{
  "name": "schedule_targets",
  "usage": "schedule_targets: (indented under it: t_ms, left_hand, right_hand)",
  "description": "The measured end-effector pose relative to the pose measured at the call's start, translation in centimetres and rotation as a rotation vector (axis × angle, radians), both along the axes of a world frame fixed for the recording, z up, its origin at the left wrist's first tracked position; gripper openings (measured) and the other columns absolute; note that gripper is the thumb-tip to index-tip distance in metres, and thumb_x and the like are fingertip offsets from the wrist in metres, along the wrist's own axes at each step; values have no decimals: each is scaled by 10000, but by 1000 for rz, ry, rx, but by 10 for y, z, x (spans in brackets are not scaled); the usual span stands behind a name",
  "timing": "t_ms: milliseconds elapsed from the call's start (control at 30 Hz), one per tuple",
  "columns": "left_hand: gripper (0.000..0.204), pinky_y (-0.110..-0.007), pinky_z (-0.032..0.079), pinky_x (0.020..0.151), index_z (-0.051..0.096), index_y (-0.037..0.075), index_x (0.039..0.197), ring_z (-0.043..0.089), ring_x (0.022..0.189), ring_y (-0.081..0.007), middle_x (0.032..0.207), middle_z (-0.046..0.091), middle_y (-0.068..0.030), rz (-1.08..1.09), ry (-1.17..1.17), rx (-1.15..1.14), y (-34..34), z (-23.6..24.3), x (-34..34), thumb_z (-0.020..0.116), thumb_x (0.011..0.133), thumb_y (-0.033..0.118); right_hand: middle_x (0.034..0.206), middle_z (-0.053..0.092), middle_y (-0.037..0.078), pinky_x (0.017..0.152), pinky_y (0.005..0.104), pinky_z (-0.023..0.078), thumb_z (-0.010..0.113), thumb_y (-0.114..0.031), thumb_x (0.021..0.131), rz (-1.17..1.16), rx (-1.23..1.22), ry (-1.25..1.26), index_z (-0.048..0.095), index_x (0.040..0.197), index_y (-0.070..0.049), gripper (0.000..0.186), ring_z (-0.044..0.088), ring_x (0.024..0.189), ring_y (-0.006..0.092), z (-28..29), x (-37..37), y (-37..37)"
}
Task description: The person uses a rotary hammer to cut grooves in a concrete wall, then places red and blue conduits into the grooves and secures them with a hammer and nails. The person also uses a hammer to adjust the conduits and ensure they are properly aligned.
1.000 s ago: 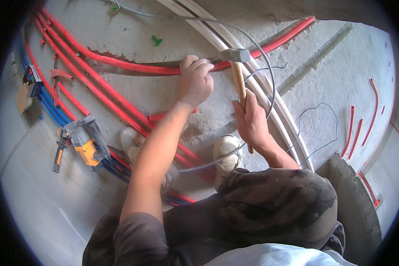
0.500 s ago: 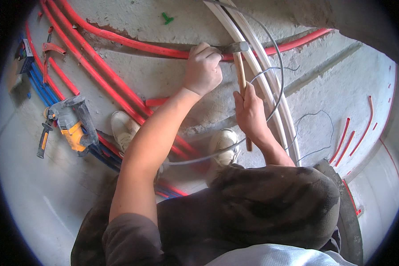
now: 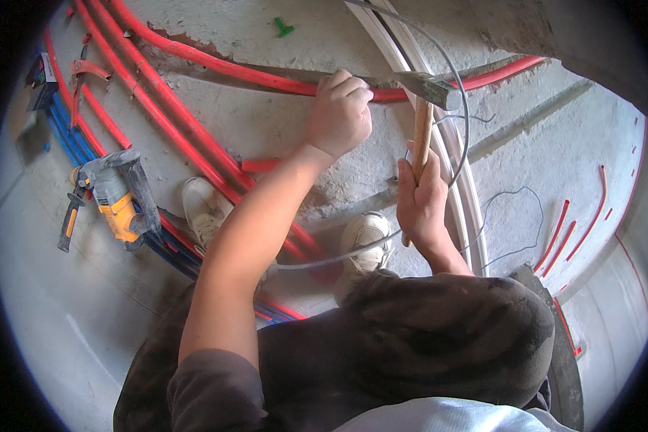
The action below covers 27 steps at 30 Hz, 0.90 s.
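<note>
My right hand (image 3: 423, 205) grips a hammer (image 3: 423, 129) by its wooden handle. The hammer's metal head is raised in front of two white pipes (image 3: 456, 162), to the right of my other hand. My left hand (image 3: 340, 115) is closed in a fist against a long red pipe (image 3: 266, 78), which lies along a groove cut in the concrete. What its fingers hold, if anything, is hidden. A loose grey cable (image 3: 462, 75) loops past the hammer head and down beside my right hand.
On the left, a yellow and grey rotary hammer drill (image 3: 115, 201) lies by blue pipes (image 3: 68, 140) and more red pipes (image 3: 162, 140). A small green fitting (image 3: 283, 28) is at the top. Short red pipes (image 3: 554, 234) stick up at right. My shoes (image 3: 367, 241) are below my hands.
The hammer head has moved away from my left fist, to the right and slightly down in view, with my right hand shifting too. My left hand stays closed at the red pipe.
</note>
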<state>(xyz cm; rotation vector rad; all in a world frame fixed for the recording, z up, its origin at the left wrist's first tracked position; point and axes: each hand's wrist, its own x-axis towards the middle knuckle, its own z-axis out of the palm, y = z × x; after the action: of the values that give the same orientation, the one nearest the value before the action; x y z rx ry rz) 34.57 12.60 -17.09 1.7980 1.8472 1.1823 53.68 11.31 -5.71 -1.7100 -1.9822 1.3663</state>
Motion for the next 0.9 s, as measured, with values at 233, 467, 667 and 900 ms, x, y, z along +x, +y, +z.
schedule_targets:
  t_ms: [233, 467, 667, 900]
  left_hand:
    - [202, -474, 519, 877, 700, 48, 940, 654, 948, -349, 960, 715, -123, 23, -46, 35, 5, 9, -6, 637, 770, -42]
    - [208, -513, 502, 943, 696, 17, 1060, 625, 1064, -415, 1094, 676, -163, 380, 160, -152, 29, 23, -115, 658, 856, 6]
    - [275, -518, 516, 948, 651, 10, 1046, 604, 1115, -405, 1134, 635, -152, 157, 261, -215, 37, 32, -138, 647, 779, -55]
    - [309, -379, 556, 801, 721, 7, 1168, 693, 865, -232, 960, 717, -115, 858, -260, -7, -37, 37, -203, 706, 860, -3]
  right_hand:
    - [774, 654, 273, 612, 524, 515, 622, -133, 1047, 21, -100, -44, 517, 1309, -17, 305, 680, 712, 488, -13, 4, 4]
    - [681, 552, 96, 570, 349, 459, 671, -70, 1019, 52, 16, 146, 591, 1333, -19, 328, 542, 585, 166, -7, 4, -3]
    - [737, 498, -6, 595, 296, 422, 644, -65, 1034, 68, -122, 113, 601, 1309, 0, 286, 483, 662, 86, -5, -14, -6]
    - [706, 534, 68, 612, 346, 459, 654, -136, 1045, 121, -214, 96, 593, 1343, 4, 336, 518, 641, 132, -11, -25, 1]
